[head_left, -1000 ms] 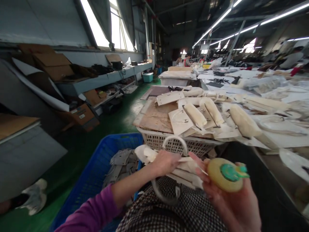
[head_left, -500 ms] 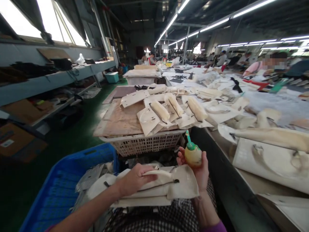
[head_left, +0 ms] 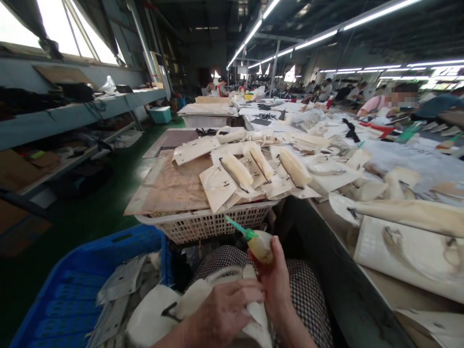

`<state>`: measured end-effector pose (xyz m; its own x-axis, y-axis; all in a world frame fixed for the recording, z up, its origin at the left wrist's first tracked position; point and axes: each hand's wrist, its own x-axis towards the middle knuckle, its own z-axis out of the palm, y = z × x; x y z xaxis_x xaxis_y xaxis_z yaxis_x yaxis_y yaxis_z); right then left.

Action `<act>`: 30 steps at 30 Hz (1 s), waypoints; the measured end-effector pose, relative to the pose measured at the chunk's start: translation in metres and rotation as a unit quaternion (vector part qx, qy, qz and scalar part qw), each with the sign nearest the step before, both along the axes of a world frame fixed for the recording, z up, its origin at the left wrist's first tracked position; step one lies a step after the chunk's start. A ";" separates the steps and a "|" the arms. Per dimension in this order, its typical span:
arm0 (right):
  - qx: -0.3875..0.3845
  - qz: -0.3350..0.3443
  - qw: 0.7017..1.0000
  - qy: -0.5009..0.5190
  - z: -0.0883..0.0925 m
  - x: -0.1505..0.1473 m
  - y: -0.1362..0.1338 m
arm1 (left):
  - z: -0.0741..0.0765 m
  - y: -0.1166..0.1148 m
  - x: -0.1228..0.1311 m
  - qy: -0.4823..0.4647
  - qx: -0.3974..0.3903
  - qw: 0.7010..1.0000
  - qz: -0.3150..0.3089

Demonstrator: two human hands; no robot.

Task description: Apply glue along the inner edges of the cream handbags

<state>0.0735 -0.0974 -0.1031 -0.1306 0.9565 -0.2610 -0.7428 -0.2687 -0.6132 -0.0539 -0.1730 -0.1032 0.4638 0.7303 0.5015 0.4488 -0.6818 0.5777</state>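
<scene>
A cream leather-like handbag (head_left: 150,316) with a curved handle and dark metal fittings lies across my lap. My left hand (head_left: 226,307) is closed on its near part, the fingers bent over the material. My right hand (head_left: 275,278) is wrapped round a squeeze bottle (head_left: 261,247) with yellowish contents and a green nozzle, which tilts up to the left above the bag. The heel of the right hand is close beside the left fingertips. Part of the bag is hidden under my hands.
At my left stands a blue crate (head_left: 65,290) with cream pieces (head_left: 121,280) in it. Ahead, a board (head_left: 163,181) on a white basket (head_left: 217,224) bears several cream bags (head_left: 235,171). More lie on the table (head_left: 377,285) at right. People work farther back.
The bottle has moved left and lower, its nozzle now tipped left. The bag has turned and come nearer to me. My left hand has shifted from the handle to the bag's near part.
</scene>
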 end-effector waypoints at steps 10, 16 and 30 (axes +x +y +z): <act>-0.020 0.053 0.997 -0.043 0.022 0.073 0.001 | 0.062 0.026 -0.116 -0.156 -0.302 0.914 0.221; -0.032 0.090 0.974 -0.204 0.044 0.120 -0.014 | 0.063 0.055 -0.122 -0.176 -0.479 0.848 0.145; 0.072 0.154 0.828 -0.534 -0.011 0.142 -0.022 | -0.029 0.136 -0.093 -0.216 -0.607 0.763 0.053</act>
